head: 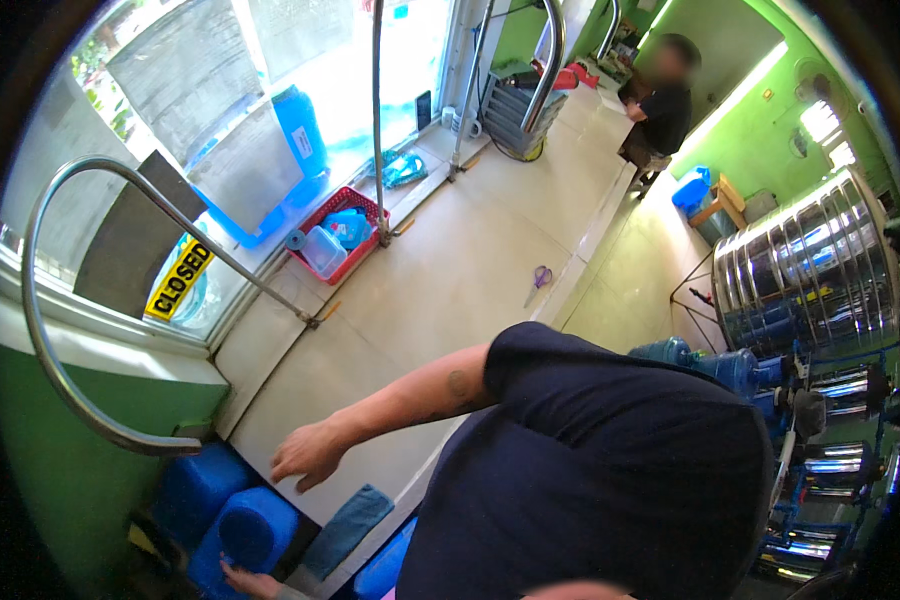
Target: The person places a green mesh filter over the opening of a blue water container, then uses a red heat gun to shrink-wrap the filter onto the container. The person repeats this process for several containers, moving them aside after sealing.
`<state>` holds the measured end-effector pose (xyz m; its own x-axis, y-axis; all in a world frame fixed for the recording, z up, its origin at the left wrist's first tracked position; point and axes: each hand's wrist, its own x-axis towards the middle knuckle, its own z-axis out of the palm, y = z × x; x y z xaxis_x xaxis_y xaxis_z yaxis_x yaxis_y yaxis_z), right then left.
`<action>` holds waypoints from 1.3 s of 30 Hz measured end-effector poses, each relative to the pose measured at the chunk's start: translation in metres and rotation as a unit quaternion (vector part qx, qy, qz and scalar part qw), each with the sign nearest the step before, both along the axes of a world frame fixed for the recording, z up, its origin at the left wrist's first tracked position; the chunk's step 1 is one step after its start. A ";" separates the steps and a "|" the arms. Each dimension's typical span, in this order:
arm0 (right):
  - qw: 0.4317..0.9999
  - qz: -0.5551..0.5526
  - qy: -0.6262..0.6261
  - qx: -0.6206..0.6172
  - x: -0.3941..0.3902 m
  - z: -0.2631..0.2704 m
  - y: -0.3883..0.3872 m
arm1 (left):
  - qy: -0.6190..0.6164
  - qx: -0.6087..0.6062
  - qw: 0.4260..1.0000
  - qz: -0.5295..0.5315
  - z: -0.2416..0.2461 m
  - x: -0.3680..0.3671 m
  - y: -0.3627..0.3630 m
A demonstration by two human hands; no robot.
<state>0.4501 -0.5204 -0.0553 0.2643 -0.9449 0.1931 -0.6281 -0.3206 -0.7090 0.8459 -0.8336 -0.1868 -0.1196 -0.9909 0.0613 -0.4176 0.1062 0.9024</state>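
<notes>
My right hand [309,453] hangs over the pale tiled ledge, fingers loosely bent, with nothing seen in it. At the bottom edge, my left hand [249,582] is at the side of a blue plastic container [259,525], its fingers slightly apart; whether it touches the container I cannot tell. Beside this stands another blue container [199,487], against the green wall. A folded blue-grey cloth [349,529] lies near the ledge's edge, to the right of the containers. Farther up the ledge lie purple-handled scissors [541,277].
A curved metal rail [37,300] rises at the left. By the window are a red basket [337,274] with plastic containers and a metal pole [377,112]. A person [664,105] sits at the far end. Right stand a ribbed steel tank [802,270] and blue water bottles [724,371].
</notes>
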 end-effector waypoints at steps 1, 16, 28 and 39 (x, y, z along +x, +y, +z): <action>0.998 0.001 -0.002 -0.061 0.015 0.012 -0.017 | 0.012 -0.003 0.999 -0.030 0.025 0.001 0.015; 0.977 -0.194 0.076 0.046 -0.026 0.121 0.018 | 0.209 0.255 0.855 -0.401 0.254 -0.214 0.244; 0.809 -0.558 0.155 0.098 -0.170 0.109 0.252 | -0.379 -0.022 0.914 0.144 -0.077 -0.101 -0.103; 0.773 -0.608 0.159 0.088 -0.215 0.093 0.281 | -0.129 -0.009 0.979 0.154 -0.071 -0.109 -0.176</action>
<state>0.2354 -0.2391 0.0377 -0.8320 -0.5364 0.1413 -0.5408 0.7275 -0.4222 0.7368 -1.0092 -0.2580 0.1716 -0.9814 0.0861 -0.6467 -0.0463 0.7613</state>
